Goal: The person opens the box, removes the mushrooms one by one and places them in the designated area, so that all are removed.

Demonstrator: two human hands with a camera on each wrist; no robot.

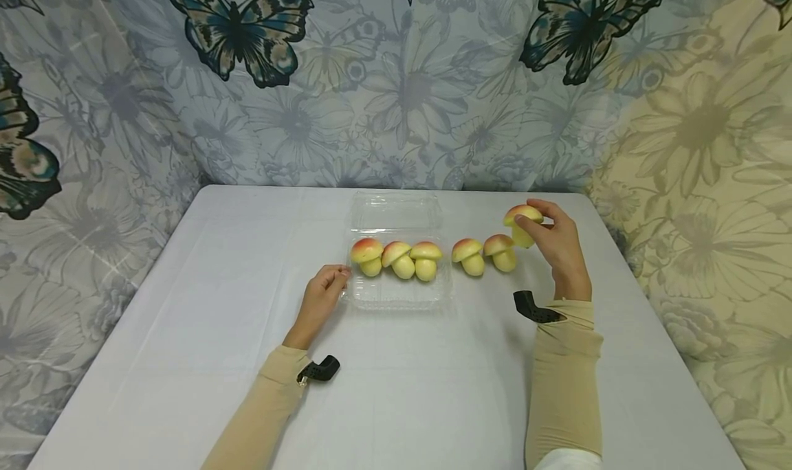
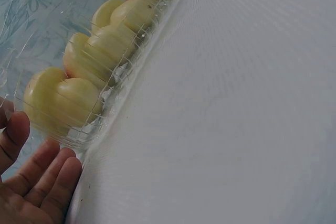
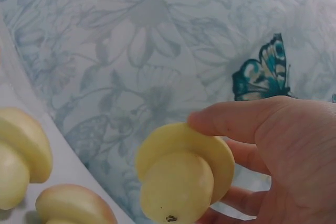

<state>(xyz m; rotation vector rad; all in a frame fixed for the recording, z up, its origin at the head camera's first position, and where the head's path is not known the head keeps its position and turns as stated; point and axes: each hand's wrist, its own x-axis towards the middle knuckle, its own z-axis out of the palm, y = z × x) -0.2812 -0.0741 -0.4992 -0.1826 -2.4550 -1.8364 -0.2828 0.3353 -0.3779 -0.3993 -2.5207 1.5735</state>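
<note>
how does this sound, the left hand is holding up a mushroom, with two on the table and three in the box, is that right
Not quite: the head view shows the right hand holding up a mushroom, with two on the table and three in the box.

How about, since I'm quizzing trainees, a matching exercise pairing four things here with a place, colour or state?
Column one:
1. Left hand
2. Right hand
3. Clear container
4. Sleeves

Column two:
A. Beige
B. Gripping one mushroom-shaped piece
C. Lid open, three mushroom-shaped pieces inside
D. At the container's left edge

Pairs: 1-D; 2-B; 3-C; 4-A
</note>
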